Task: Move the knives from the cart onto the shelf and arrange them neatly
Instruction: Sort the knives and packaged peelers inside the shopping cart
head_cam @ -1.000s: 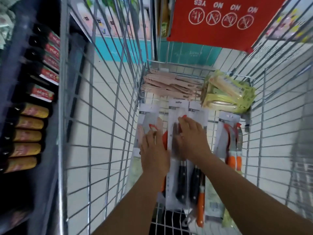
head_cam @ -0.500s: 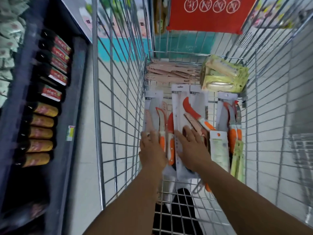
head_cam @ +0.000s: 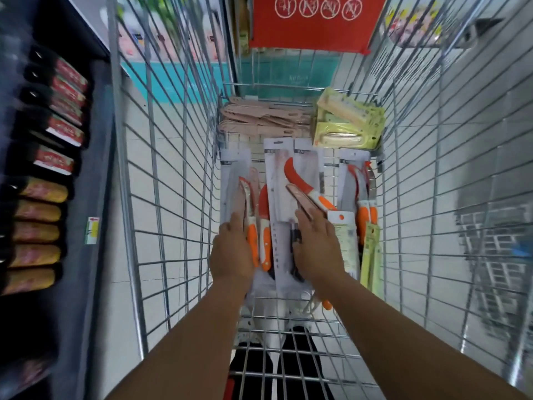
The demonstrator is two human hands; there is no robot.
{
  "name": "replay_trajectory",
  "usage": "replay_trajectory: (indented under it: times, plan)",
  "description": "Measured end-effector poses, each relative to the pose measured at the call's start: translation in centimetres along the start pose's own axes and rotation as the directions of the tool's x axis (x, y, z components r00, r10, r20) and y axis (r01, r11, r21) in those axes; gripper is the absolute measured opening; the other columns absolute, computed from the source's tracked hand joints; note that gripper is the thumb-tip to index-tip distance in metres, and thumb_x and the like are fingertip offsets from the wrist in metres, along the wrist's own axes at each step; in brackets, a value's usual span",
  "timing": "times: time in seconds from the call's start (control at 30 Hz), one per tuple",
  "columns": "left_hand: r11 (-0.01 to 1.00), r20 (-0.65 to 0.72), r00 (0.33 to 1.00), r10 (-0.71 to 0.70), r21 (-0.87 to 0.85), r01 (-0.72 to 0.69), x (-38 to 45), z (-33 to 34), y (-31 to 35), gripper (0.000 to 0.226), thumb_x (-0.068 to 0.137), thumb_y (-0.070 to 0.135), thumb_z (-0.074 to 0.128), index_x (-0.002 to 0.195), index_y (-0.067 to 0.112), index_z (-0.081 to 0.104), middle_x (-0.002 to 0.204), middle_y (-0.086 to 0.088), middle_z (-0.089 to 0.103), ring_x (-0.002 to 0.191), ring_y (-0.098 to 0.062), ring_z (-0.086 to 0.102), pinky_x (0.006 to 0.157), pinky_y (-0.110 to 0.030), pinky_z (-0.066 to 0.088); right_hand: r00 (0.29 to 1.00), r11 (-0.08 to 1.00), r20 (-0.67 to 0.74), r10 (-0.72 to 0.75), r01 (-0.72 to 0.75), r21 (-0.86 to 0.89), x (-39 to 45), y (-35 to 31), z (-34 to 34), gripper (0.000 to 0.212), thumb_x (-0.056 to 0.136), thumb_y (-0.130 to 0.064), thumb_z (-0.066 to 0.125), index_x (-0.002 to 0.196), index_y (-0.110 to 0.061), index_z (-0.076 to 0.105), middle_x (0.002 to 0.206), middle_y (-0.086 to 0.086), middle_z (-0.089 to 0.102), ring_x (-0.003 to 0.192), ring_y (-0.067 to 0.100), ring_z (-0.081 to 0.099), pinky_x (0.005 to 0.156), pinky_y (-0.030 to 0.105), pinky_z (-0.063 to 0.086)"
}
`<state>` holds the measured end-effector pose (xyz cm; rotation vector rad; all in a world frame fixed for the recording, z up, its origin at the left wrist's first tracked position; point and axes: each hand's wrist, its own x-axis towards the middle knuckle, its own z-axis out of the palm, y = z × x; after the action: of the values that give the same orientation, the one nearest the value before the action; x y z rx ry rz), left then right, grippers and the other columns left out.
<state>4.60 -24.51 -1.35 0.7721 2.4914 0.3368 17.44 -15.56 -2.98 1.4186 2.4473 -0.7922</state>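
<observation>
Inside the cart, left hand and right hand rest flat-fingered on packaged knives.

I count four orange knives at 12 o'clock, two hands, one cart.

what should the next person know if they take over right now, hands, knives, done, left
Left hand rests on the packaged orange-handled knives at the left of the cart; whether it grips them is unclear.
Right hand lies on the middle knife packs, fingers fairly straight.
More orange-handled knives lie at the right, pink knives and yellow-green packs at the far end.
Done: nothing lifted out.
Left: move all knives to the shelf and line them up.
</observation>
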Motion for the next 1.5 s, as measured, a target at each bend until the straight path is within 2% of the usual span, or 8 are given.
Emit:
replay_trajectory:
  times: [0.17, 0.4, 0.6, 0.73, 0.93, 1.03, 1.2, 1.5]
  plan:
    - [0.989, -0.032, 0.999, -0.03, -0.149, 0.025, 0.3, 0.1, 3.7, 0.028, 0.094, 0.004, 0.034, 0.115, 0.016, 0.048, 0.093, -0.01, 0.058, 0.075, -0.024, 0.05, 0.064, -0.032, 0.04, 0.936, 0.933, 0.063, 0.346, -0.351, 0.079, -1.1, 2.3, -1.7, 0.071, 0.093, -0.021, 0.048, 0.15, -0.015, 0.007, 0.157, 0.016, 0.003, 0.143, 0.035, 0.006, 0.115, 0.044, 0.016]
    - [0.902, 0.115, 0.98, -0.16, -0.387, 0.193, 1.0, 1.6, 6.1, 0.023, 0.099, 0.017, 0.037, 0.115, 0.013, 0.052, 0.083, -0.001, 0.057, 0.066, -0.014, 0.051, 0.051, -0.026, 0.033, 0.964, 0.964, 0.059, 0.26, -0.263, 0.033, -2.1, 2.9, -2.0, 0.066, 0.092, -0.004, 0.048, 0.148, -0.008, 0.011, 0.15, 0.018, 0.024, 0.138, 0.033, 0.021, 0.109, 0.039, 0.032]
    - [0.766, 0.358, 0.924, -0.133, -0.554, 0.325, 1.0, 0.7, 6.4, 0.015, 0.095, 0.022, 0.048, 0.102, 0.016, 0.059, 0.098, -0.007, 0.064, 0.071, -0.017, 0.056, 0.061, -0.027, 0.045, 0.943, 0.942, -0.007, 0.333, -0.332, 0.054, -1.7, 2.1, -2.7, 0.033, 0.091, 0.001, 0.042, 0.124, -0.003, 0.044, 0.116, 0.018, 0.057, 0.104, 0.033, 0.058, 0.076, 0.035, 0.047]
    - [0.832, 0.328, 0.942, -0.077, -0.499, 0.242, 1.1, -0.1, 6.5, 0.016, 0.096, 0.022, 0.047, 0.089, 0.016, 0.06, 0.095, -0.01, 0.064, 0.084, -0.027, 0.059, 0.072, -0.035, 0.046, 0.912, 0.894, -0.111, 0.395, -0.353, 0.277, -1.7, 2.2, -3.9, 0.012, 0.093, -0.012, 0.049, 0.105, -0.01, 0.053, 0.083, 0.003, 0.058, 0.076, 0.025, 0.059, 0.052, 0.024, 0.032]
    - [0.781, 0.389, 0.919, -0.069, -0.552, 0.292, 1.6, -1.6, 8.5, 0.027, 0.099, 0.022, 0.039, 0.12, 0.014, 0.053, 0.09, 0.003, 0.055, 0.067, -0.007, 0.048, 0.052, -0.022, 0.035, 0.912, 0.733, -0.152, 0.38, -0.197, 0.652, -0.4, -0.1, -5.9, 0.02, 0.092, -0.029, 0.055, 0.11, -0.023, 0.056, 0.08, -0.011, 0.059, 0.071, 0.012, 0.058, 0.064, 0.03, 0.044]
    - [0.731, 0.431, 0.902, -0.015, -0.611, 0.304, 2.6, -2.7, 9.6, 0.013, 0.094, 0.018, 0.051, 0.103, 0.018, 0.062, 0.088, 0.0, 0.065, 0.068, -0.011, 0.056, 0.057, -0.019, 0.042, 0.9, 0.661, -0.097, 0.424, -0.235, 0.712, 0.8, -0.4, -6.2, 0.011, 0.091, -0.03, 0.057, 0.098, -0.021, 0.058, 0.083, -0.004, 0.062, 0.074, 0.016, 0.059, 0.069, 0.034, 0.048]
    - [0.766, 0.36, 0.933, -0.01, -0.597, 0.238, 5.0, -3.6, 11.1, 0.018, 0.096, 0.024, 0.049, 0.088, 0.02, 0.065, 0.096, -0.008, 0.069, 0.087, -0.025, 0.063, 0.08, -0.035, 0.051, 0.853, 0.591, -0.051, 0.519, -0.315, 0.743, 3.3, 0.3, -7.4, 0.025, 0.089, -0.022, 0.055, 0.072, -0.005, 0.061, 0.056, 0.0, 0.05, 0.049, 0.014, 0.043, 0.047, 0.025, 0.032]
    - [0.791, 0.162, 0.98, -0.118, -0.581, 0.192, 11.0, -3.5, 12.2, 0.021, 0.09, 0.027, 0.054, 0.074, 0.017, 0.062, 0.069, -0.002, 0.059, 0.066, -0.024, 0.052, 0.065, -0.032, 0.04, 0.757, 0.383, -0.077, 0.649, -0.238, 0.893, 12.6, 1.4, -13.0, 0.014, 0.085, -0.027, 0.065, 0.077, -0.015, 0.065, 0.061, 0.0, 0.062, 0.055, 0.017, 0.056, 0.051, 0.024, 0.046]
